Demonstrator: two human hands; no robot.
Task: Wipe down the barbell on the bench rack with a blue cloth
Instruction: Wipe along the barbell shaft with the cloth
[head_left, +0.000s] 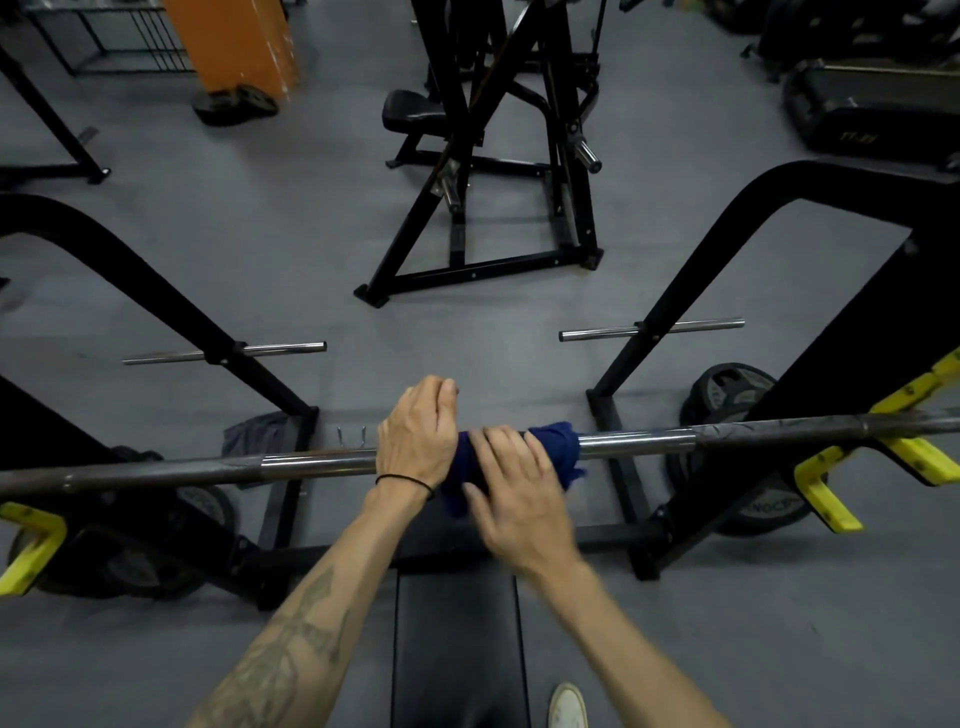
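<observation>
Both hands: left hand (415, 441) grips barbell (636, 446); right hand (514, 493) on blue cloth (558, 449)
</observation>
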